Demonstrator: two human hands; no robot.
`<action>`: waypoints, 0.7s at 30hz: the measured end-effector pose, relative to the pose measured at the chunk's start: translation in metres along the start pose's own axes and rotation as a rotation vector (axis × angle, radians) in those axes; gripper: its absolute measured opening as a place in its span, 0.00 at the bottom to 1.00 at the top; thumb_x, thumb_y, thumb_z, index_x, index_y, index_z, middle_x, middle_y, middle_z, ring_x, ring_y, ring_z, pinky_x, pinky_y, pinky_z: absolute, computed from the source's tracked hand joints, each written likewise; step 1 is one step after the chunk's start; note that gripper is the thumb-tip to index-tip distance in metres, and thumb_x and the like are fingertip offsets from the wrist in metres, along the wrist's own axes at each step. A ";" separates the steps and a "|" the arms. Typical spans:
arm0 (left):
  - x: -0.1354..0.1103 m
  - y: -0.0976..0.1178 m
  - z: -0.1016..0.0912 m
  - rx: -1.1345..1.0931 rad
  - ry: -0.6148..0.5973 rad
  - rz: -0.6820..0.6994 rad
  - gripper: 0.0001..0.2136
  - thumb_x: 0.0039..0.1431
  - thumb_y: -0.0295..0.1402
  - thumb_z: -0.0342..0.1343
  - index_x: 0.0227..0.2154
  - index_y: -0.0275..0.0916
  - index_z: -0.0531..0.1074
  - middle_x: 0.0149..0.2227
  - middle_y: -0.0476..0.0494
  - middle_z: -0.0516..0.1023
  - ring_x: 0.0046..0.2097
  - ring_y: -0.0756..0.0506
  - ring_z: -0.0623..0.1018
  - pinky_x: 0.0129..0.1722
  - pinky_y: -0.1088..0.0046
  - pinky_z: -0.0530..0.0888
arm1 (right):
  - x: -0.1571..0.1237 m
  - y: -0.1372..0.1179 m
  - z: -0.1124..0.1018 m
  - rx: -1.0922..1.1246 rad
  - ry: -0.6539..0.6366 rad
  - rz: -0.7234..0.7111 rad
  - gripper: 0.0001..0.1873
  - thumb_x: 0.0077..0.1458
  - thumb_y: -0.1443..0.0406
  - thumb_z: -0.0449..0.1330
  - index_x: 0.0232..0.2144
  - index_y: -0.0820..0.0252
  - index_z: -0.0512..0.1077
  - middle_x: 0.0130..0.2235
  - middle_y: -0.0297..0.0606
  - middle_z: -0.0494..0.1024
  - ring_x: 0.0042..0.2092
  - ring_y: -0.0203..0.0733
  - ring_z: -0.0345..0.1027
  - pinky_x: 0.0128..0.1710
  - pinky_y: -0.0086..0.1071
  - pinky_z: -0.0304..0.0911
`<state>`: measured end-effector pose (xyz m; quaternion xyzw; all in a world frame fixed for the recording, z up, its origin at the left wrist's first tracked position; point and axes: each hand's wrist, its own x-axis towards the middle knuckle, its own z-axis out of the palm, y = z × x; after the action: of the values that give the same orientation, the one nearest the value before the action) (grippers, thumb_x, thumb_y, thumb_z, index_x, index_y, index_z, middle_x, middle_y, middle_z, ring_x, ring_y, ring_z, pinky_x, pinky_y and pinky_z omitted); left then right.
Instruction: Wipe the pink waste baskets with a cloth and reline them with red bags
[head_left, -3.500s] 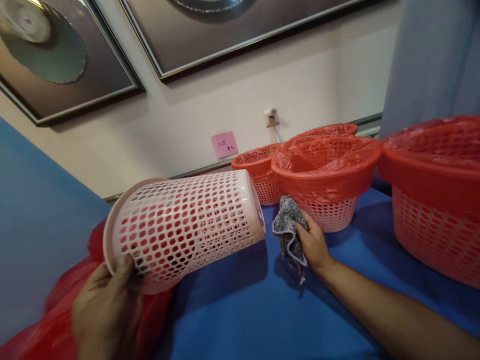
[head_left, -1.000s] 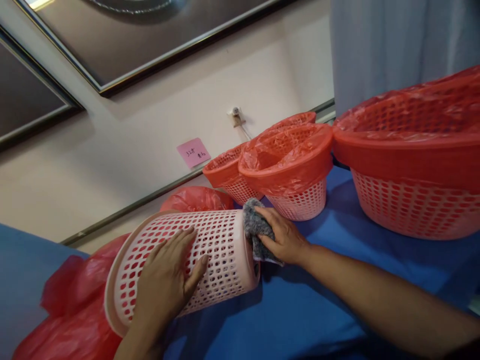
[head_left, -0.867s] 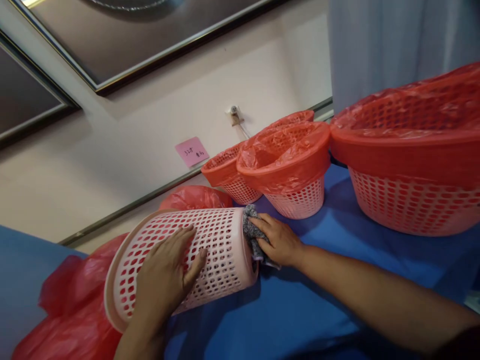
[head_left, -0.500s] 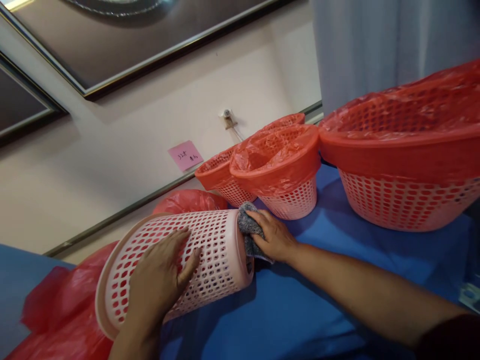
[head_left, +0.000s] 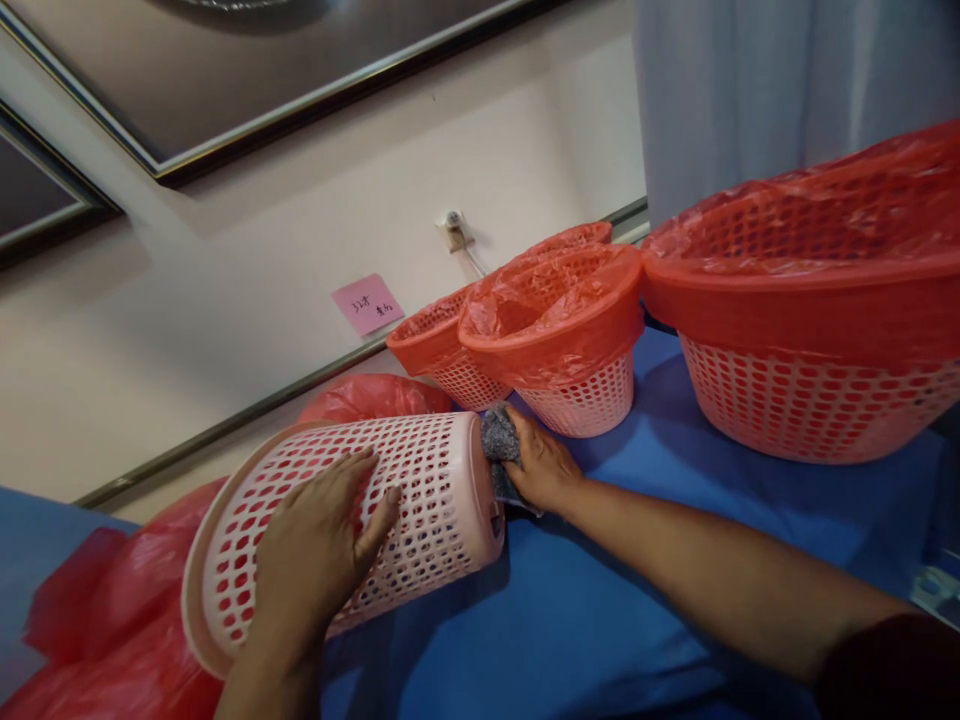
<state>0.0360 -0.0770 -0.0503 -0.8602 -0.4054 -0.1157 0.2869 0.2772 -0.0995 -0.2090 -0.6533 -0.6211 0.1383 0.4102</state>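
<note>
Blue surface (head_left: 637, 560): flat, open left hand (head_left: 311, 545) pins the pink basket (head_left: 427, 470); right hand (head_left: 541, 468) has its grip closed on the grey cloth (head_left: 495, 440), which is best pressed firmly against the base.

The pale pink plastic basket (head_left: 442, 490), its wall pierced all over with rows of small square holes, is lying on its side on the blue table (head_left: 525, 640). Its wide open rim is pointing left and resting against crumpled red plastic (head_left: 112, 640), while its narrower closed base is facing right. The left hand (head_left: 315, 550) is lying flat on its upper wall. The grey speckled cloth (head_left: 495, 440) is sitting bunched against the base, the right hand (head_left: 541, 468) pressing it there
</note>
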 end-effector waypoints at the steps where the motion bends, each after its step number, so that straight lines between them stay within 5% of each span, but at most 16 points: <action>1: 0.001 0.000 0.000 -0.001 -0.006 -0.002 0.30 0.66 0.52 0.42 0.55 0.33 0.75 0.55 0.32 0.80 0.57 0.32 0.79 0.59 0.52 0.72 | 0.001 0.000 0.000 -0.021 -0.014 -0.034 0.41 0.62 0.66 0.54 0.72 0.63 0.41 0.69 0.49 0.61 0.65 0.46 0.61 0.62 0.38 0.59; 7: 0.003 0.001 0.000 -0.005 -0.018 -0.018 0.30 0.67 0.52 0.41 0.55 0.33 0.75 0.55 0.31 0.80 0.57 0.31 0.79 0.58 0.50 0.73 | -0.002 0.009 -0.005 -0.201 -0.303 -0.166 0.21 0.51 0.69 0.63 0.50 0.57 0.76 0.50 0.44 0.80 0.50 0.52 0.74 0.51 0.39 0.66; 10: 0.002 0.001 0.001 -0.002 -0.004 -0.010 0.31 0.67 0.52 0.41 0.54 0.32 0.75 0.55 0.31 0.81 0.57 0.31 0.79 0.58 0.50 0.73 | -0.007 0.008 -0.013 -0.219 -0.283 -0.136 0.23 0.53 0.69 0.61 0.53 0.59 0.75 0.51 0.47 0.79 0.50 0.53 0.75 0.50 0.39 0.66; 15: 0.003 0.001 0.002 0.005 0.015 -0.006 0.30 0.67 0.52 0.42 0.55 0.33 0.75 0.55 0.31 0.80 0.57 0.32 0.79 0.59 0.51 0.72 | -0.009 -0.001 -0.017 -0.177 -0.146 -0.075 0.37 0.62 0.63 0.54 0.71 0.64 0.50 0.65 0.51 0.67 0.62 0.48 0.65 0.59 0.37 0.62; 21: 0.005 0.003 0.000 0.000 0.006 -0.019 0.30 0.67 0.52 0.42 0.55 0.34 0.75 0.55 0.33 0.80 0.57 0.32 0.79 0.59 0.53 0.72 | -0.013 -0.003 -0.015 -0.268 -0.375 -0.245 0.18 0.54 0.65 0.61 0.48 0.60 0.77 0.49 0.46 0.80 0.48 0.50 0.75 0.47 0.36 0.68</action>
<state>0.0409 -0.0755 -0.0494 -0.8560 -0.4126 -0.1210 0.2872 0.2829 -0.1173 -0.2024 -0.5847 -0.7735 0.1228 0.2116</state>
